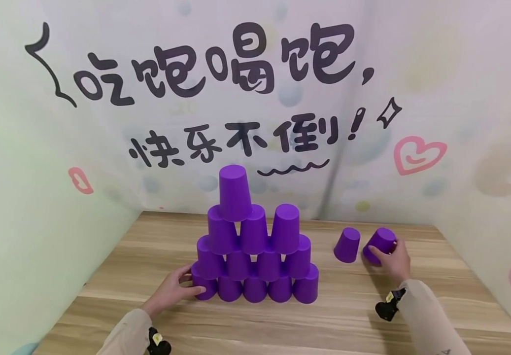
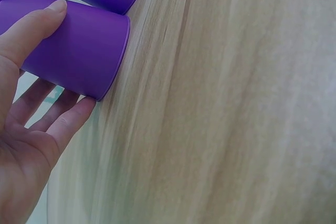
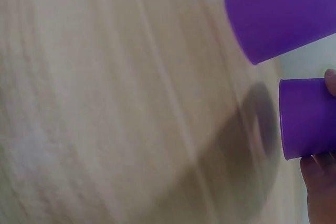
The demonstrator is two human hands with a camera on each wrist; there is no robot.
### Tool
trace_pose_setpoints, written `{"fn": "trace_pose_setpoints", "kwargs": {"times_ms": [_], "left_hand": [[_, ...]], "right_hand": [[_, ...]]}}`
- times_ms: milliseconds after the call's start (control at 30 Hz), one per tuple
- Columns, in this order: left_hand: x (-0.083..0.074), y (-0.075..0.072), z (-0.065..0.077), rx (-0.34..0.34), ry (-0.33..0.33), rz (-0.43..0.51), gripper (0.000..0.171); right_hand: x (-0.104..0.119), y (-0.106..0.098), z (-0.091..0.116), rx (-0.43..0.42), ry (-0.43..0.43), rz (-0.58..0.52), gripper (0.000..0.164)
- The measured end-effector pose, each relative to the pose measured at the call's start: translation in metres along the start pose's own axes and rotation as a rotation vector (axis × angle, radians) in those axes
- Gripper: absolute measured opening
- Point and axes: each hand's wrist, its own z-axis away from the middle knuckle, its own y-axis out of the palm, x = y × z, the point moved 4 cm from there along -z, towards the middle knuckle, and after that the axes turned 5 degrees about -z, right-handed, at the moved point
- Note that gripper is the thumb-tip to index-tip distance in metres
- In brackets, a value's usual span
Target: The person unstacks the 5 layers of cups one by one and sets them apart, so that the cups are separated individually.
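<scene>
Purple upside-down cups (image 1: 255, 290) are stacked in a pyramid on the wooden table. Its two lowest rows have several cups each, the third row has three, and a single top cup (image 1: 235, 193) sits over the left side of that row. At the bottom left corner, my left hand (image 1: 176, 290) holds the end cup (image 2: 79, 51), thumb on the near side and fingers around the far side. Off to the right, my right hand (image 1: 396, 259) grips another purple cup (image 1: 380, 244) between thumb and fingers, its closed end up. Beside it stands a loose cup (image 1: 347, 245).
Behind the table (image 1: 344, 320) hangs a pale backdrop (image 1: 472, 98) with large black lettering and pink hearts, close past the pyramid. Pale walls flank both sides. A black strap device (image 1: 388, 306) is on the right wrist, another (image 1: 158, 341) on the left.
</scene>
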Motion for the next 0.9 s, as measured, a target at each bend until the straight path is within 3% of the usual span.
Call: {"fn": "trace_pose_setpoints", "kwargs": {"times_ms": [267, 900], "left_hand": [[0.000, 0.001, -0.001, 0.010, 0.010, 0.011, 0.065], [0.002, 0.000, 0.000, 0.006, 0.018, -0.004, 0.065]], "right_hand": [[-0.009, 0.009, 0.000, 0.057, -0.016, 0.069, 0.079], [-0.003, 0.015, 0.006, 0.090, -0.022, 0.066, 0.079]]}}
